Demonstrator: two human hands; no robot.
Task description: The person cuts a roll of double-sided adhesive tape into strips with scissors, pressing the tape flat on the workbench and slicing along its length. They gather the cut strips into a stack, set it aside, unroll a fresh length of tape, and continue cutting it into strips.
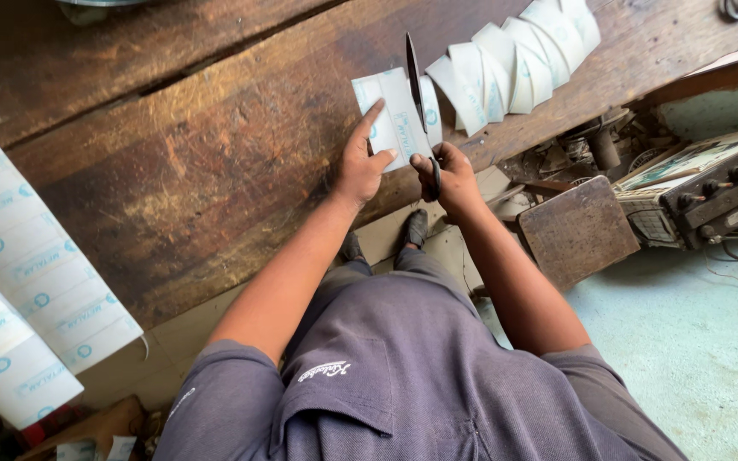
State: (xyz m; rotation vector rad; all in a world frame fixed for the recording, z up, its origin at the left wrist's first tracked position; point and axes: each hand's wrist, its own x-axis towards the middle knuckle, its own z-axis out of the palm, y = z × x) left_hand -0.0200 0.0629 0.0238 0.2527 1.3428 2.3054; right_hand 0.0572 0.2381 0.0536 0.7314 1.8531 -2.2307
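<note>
My left hand [360,158] grips a white sheet with pale blue print [396,109] at its near edge, index finger stretched along it. My right hand [446,175] is closed through the handles of dark scissors [414,72], whose blades point away from me and lie across the sheet near its right side. Both hands are over the near edge of a worn wooden table [215,154].
A fanned row of cut white pieces [514,60] lies on the table beyond the scissors. Wide white printed strips [19,282] hang off the table at left. A small wooden board [578,230] and an old device with knobs [711,192] sit on the floor at right.
</note>
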